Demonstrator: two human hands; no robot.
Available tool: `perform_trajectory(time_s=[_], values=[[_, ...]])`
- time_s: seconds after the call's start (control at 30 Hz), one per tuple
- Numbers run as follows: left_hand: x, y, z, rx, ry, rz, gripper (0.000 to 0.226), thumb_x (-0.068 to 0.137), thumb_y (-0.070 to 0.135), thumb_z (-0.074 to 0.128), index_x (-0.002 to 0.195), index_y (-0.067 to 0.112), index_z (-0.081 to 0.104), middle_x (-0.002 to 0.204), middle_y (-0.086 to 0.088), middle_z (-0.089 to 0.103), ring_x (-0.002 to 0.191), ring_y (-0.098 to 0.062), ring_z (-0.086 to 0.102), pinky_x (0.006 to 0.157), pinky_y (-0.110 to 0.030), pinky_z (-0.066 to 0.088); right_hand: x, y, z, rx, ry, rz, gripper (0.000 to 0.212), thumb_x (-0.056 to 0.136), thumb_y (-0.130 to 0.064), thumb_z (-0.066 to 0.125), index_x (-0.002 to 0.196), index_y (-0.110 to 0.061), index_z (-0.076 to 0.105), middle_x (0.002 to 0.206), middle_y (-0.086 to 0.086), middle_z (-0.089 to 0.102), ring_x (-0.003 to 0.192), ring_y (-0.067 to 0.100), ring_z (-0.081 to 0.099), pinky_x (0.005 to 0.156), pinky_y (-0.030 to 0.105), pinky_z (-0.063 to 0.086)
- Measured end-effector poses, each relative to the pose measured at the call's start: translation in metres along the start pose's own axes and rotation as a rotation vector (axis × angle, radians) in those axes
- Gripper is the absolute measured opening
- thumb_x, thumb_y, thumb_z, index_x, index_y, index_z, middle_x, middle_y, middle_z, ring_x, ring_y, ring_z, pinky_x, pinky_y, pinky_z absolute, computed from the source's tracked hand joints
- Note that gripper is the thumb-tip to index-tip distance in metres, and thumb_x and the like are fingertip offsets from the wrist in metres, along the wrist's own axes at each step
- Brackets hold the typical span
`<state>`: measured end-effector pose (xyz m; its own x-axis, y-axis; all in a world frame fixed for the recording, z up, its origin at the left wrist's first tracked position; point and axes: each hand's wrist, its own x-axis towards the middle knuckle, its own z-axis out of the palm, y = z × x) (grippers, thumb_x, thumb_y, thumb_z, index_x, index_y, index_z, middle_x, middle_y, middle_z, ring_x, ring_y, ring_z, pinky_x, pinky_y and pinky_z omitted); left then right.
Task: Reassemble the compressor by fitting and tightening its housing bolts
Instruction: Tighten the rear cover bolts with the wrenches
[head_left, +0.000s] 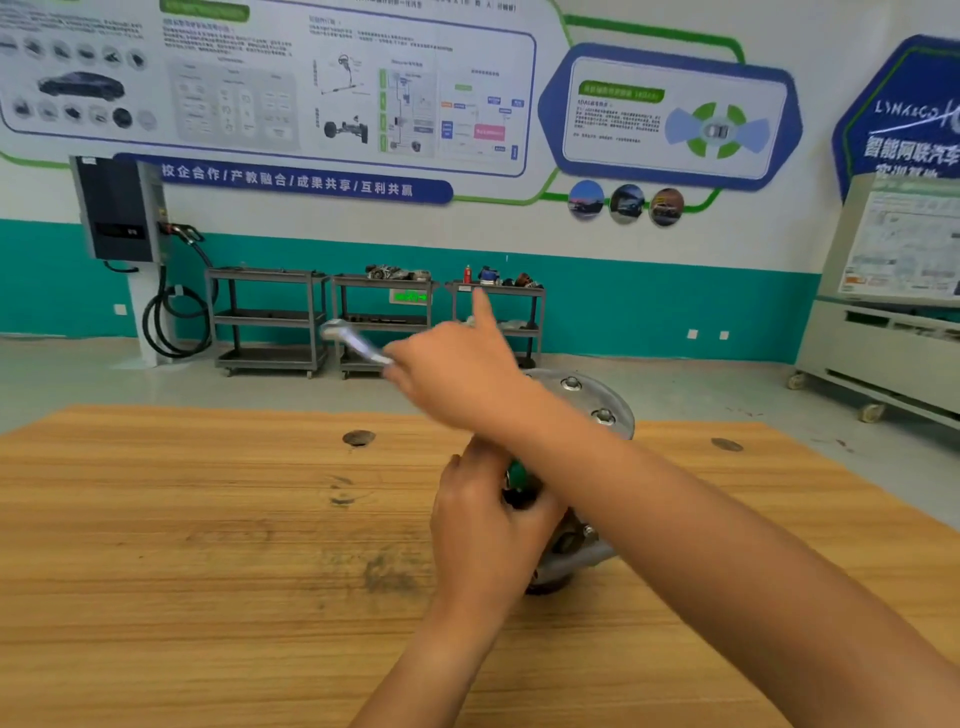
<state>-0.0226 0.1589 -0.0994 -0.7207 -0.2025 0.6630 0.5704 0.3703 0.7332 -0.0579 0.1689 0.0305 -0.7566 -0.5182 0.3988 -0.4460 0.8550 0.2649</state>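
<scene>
- The right hand is raised above the compressor. Its fingers are curled round the handle of a wrench, and one finger sticks straight up.
- The wrench points up and to the left from the fist. It is motion-blurred, so I cannot tell what type of head it has.
- The right forearm crosses from the lower right corner over the compressor and hides much of it.
- The left hand is lower and nearer the camera. It wraps round the left side of the compressor body, gripping it.
- The two hands are apart, one above the other, and the wrench touches no bolt.
- The compressor stands on the table, right of centre, with its round metal end plate tilted up and away from the camera.
- Two housing bolts sit in the visible rim of the plate.
- A green part shows just beside the left hand's fingers.
- The wooden table has two dark round marks, one left of the hands and one far right.
- Three grey metal carts line the far teal wall, two of them with small parts on top.
- A wall-mounted charging unit hangs at left, with a black cable looped below it.
- Printed posters cover the upper wall.
- A pale cabinet on casters stands at right.
</scene>
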Motion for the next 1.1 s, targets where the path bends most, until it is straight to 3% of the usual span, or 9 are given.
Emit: perform_trajectory(time_s=[0.13, 0.23, 0.3, 0.4, 0.47, 0.53, 0.67, 0.8, 1.1], values=[[0.005, 0.000, -0.003, 0.019, -0.015, 0.042, 0.046, 0.076, 0.037, 0.068, 0.120, 0.026, 0.062, 0.140, 0.011, 0.043, 0.122, 0.000, 0.041, 0.101, -0.026, 0.039, 0.040, 0.065, 0.004, 0.209, -0.112, 0.345, 0.018, 0.096, -0.029, 0.048, 0.100, -0.012, 0.052, 0.075, -0.002, 0.046, 0.100, 0.025, 0.054, 0.112, 0.054, 0.018], [0.004, 0.000, -0.007, -0.009, -0.002, 0.019, 0.049, 0.072, 0.039, 0.059, 0.119, 0.026, 0.062, 0.142, 0.003, 0.044, 0.122, -0.005, 0.042, 0.101, -0.032, 0.041, 0.032, 0.108, 0.011, 0.454, -0.082, 0.555, 0.026, 0.090, -0.027, 0.060, 0.099, -0.003, 0.053, 0.085, 0.006, 0.048, 0.081, 0.022, 0.049, 0.075, 0.034, 0.044], [0.004, -0.002, -0.009, -0.016, 0.004, 0.001, 0.050, 0.071, 0.039, 0.059, 0.119, 0.026, 0.062, 0.142, 0.002, 0.044, 0.121, -0.005, 0.042, 0.101, -0.033, 0.042, 0.013, 0.126, 0.023, 0.783, 0.030, 0.704, 0.022, 0.087, -0.022, 0.064, 0.089, -0.003, 0.053, 0.082, 0.009, 0.053, 0.071, 0.018, 0.050, 0.061, 0.027, 0.041], [0.005, -0.003, -0.009, -0.018, -0.011, -0.004, 0.050, 0.071, 0.041, 0.059, 0.120, 0.029, 0.060, 0.143, 0.004, 0.043, 0.122, -0.006, 0.042, 0.101, -0.034, 0.043, -0.031, 0.135, 0.040, 1.438, 0.334, 0.802, 0.005, 0.087, -0.007, 0.061, 0.087, -0.005, 0.057, 0.089, 0.010, 0.065, 0.079, 0.017, 0.064, 0.079, 0.029, 0.048], [0.004, 0.000, -0.009, -0.025, -0.031, -0.002, 0.050, 0.072, 0.041, 0.059, 0.121, 0.031, 0.058, 0.142, 0.008, 0.040, 0.124, -0.008, 0.042, 0.101, -0.037, 0.044, -0.067, 0.128, 0.043, 1.885, 0.582, 0.740, 0.014, 0.089, 0.000, 0.054, 0.084, -0.013, 0.053, 0.081, 0.005, 0.070, 0.074, 0.013, 0.069, 0.075, 0.028, 0.053], [0.003, 0.002, -0.007, -0.029, -0.031, 0.009, 0.049, 0.072, 0.041, 0.059, 0.120, 0.031, 0.058, 0.139, 0.012, 0.038, 0.125, -0.009, 0.043, 0.101, -0.036, 0.043, -0.107, 0.119, 0.047, 2.099, 0.788, 0.616, 0.017, 0.086, 0.000, 0.052, 0.085, -0.017, 0.056, 0.080, 0.002, 0.073, 0.079, 0.013, 0.070, 0.075, 0.025, 0.056], [0.007, -0.001, -0.009, -0.074, -0.014, 0.011, 0.037, 0.078, 0.026, 0.068, 0.112, 0.038, 0.057, 0.130, 0.018, 0.045, 0.118, 0.000, 0.045, 0.100, -0.033, 0.045, -0.164, 0.081, 0.053, 1.995, 0.884, 0.410, 0.027, 0.080, -0.007, 0.050, 0.081, -0.026, 0.069, 0.091, 0.002, 0.071, 0.097, 0.016, 0.067, 0.088, 0.025, 0.052], [0.008, -0.005, -0.012, -0.093, 0.036, 0.036, 0.037, 0.077, 0.016, 0.067, 0.111, 0.032, 0.060, 0.123, 0.015, 0.053, 0.114, 0.005, 0.048, 0.095, -0.005, 0.037, -0.168, 0.066, 0.051, 1.859, 0.939, 0.382, 0.025, 0.080, -0.004, 0.049, 0.082, -0.022, 0.067, 0.087, 0.003, 0.070, 0.095, 0.017, 0.066, 0.089, 0.025, 0.052], [0.003, 0.005, 0.003, -0.020, 0.027, 0.143, 0.044, 0.074, 0.033, 0.063, 0.116, 0.020, 0.065, 0.123, 0.015, 0.051, 0.116, 0.002, 0.049, 0.097, -0.009, 0.039, -0.145, 0.095, 0.038, 1.815, 1.023, 0.813, 0.012, 0.098, -0.019, 0.045, 0.090, -0.016, 0.054, 0.069, 0.002, 0.072, 0.072, 0.014, 0.071, 0.062, 0.025, 0.057]])
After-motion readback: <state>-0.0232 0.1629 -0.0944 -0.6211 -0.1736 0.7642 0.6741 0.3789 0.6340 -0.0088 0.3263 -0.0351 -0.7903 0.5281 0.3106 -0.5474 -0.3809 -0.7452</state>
